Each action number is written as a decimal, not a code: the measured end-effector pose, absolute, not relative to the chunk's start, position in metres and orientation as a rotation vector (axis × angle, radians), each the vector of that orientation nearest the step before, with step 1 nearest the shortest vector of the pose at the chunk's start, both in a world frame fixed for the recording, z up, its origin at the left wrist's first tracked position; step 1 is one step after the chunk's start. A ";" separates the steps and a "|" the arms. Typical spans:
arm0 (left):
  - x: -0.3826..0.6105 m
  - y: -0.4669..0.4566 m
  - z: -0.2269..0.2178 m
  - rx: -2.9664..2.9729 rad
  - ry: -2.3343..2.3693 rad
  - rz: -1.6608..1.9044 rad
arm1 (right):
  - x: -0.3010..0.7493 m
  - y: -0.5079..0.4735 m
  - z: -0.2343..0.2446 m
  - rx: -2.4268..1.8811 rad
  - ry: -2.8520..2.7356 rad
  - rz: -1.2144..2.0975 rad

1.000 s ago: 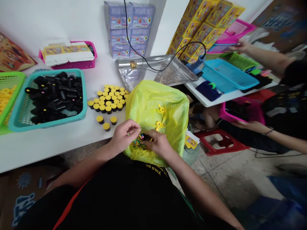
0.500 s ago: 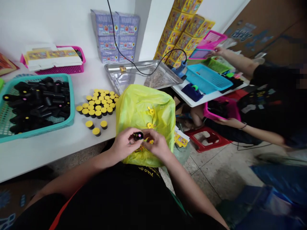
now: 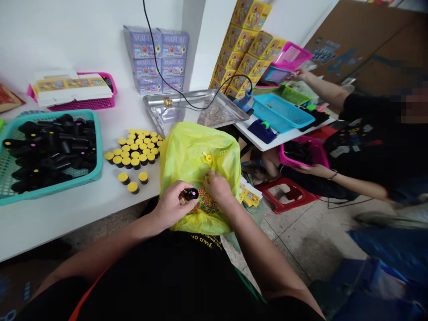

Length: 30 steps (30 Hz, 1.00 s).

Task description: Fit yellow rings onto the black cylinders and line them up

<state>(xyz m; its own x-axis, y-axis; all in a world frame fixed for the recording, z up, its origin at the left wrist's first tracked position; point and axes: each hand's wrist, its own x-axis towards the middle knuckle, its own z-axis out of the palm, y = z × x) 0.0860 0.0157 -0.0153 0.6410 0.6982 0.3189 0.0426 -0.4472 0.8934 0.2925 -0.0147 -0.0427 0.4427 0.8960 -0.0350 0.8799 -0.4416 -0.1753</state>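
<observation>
My left hand (image 3: 174,203) is closed around a small black tube-shaped part (image 3: 191,194) with a pink dot on its end, held over the near left of the yellow plastic bag (image 3: 180,147). Inside that bag lie many tiny multicoloured beads (image 3: 207,203). My right hand (image 3: 218,189) reaches into the bag, its fingertips pinched on a small yellow part (image 3: 207,177) that they mostly hide. Just beyond them another small yellow ring-shaped part (image 3: 208,158) rests on the bag's lining.
Several yellow-topped black cylinders (image 3: 134,154) stand on the white table (image 3: 67,218), beside a teal basket (image 3: 99,154) of black parts. A metal tray (image 3: 157,117) sits behind the bag. At right, another person (image 3: 354,147) handles a pink basket (image 3: 323,154).
My right hand has moved away from the black part and further into the bag, onto the nearer yellow part. The beads are more exposed. My left hand keeps hold of the black part.
</observation>
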 end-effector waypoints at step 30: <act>0.105 0.025 -0.019 1.877 0.592 0.840 | 0.249 -0.055 -0.016 -1.419 -0.756 1.027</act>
